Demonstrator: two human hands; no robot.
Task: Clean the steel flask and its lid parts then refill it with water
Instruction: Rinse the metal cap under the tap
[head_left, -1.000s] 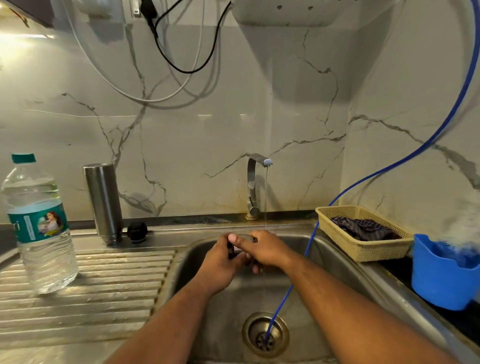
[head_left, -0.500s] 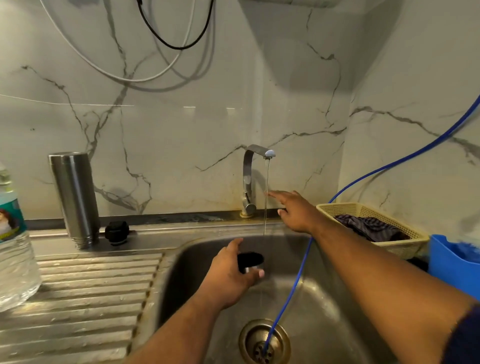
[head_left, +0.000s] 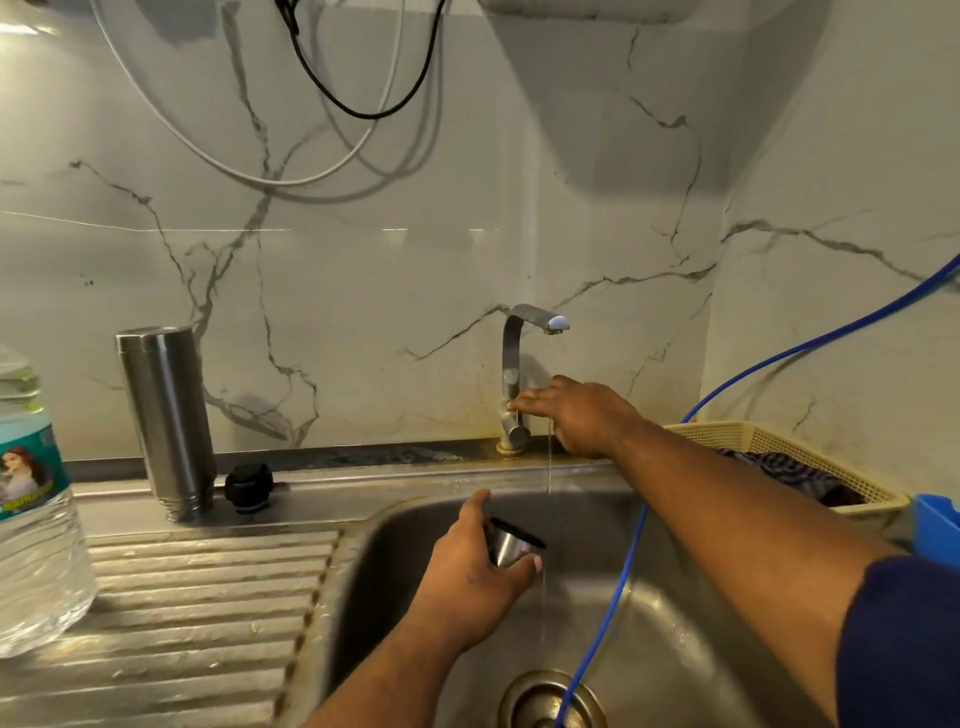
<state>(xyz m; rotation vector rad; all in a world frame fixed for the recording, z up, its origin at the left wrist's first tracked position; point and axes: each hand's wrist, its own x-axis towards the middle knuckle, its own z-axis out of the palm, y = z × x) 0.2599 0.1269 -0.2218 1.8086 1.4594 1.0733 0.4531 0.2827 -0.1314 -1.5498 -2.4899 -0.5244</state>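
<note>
- Left hand (head_left: 467, 582) sits below the tap (head_left: 511, 364), over the sink (head_left: 675, 623), its grip curled round the steel cap (head_left: 511, 543). The cap's mouth tilts up, just left of the thin stream (head_left: 549, 457).
- Right hand (head_left: 582, 415) is at the tap's lever, fingertips on it; whether that grip pinches or only presses, one cannot tell.
- Likely best play: ease the lever for a fuller flow, then slide the cap under and roll it so water sweeps the inside.
- Flask (head_left: 166, 421) stands mouth-down well left of the tap, black stopper (head_left: 249, 488) just beside it.
</note>
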